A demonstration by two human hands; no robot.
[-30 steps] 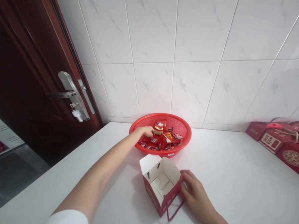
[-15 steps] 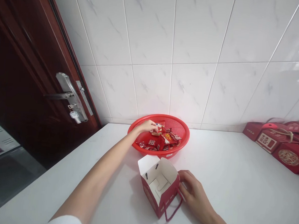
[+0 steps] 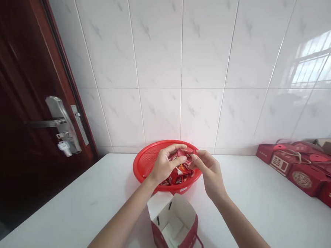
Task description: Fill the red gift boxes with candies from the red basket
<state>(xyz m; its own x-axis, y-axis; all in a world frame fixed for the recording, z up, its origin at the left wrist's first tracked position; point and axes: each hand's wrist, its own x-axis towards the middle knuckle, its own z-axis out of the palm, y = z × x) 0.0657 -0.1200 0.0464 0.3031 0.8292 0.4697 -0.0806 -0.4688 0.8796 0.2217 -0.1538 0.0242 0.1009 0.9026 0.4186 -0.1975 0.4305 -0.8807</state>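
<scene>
Over the red plastic basket (image 3: 140,166), my left hand (image 3: 166,161) grips a red snack packet (image 3: 180,153) between thumb and fingers. My right hand (image 3: 209,172) comes in from the other side, its thumb and forefinger pinched on red wrapping; whether this is the same packet or a second one I cannot tell. Several red wrapped snacks (image 3: 176,177) lie in the basket beneath, partly hidden by my hands. Nearer to me stands a small dark red gift box (image 3: 162,236), its lid flaps up, white inside, with a cord handle on its right side.
Several red gift boxes (image 3: 304,179) stand in a row at the right against the tiled wall (image 3: 199,114). A dark wooden door (image 3: 14,94) with a metal handle and hanging keys is on the left. Everything rests on a white tabletop (image 3: 95,198).
My right hand has let go of the gift box and moved up to the basket beside my left hand. The left hand has lifted a red packet. My view has tilted upward.
</scene>
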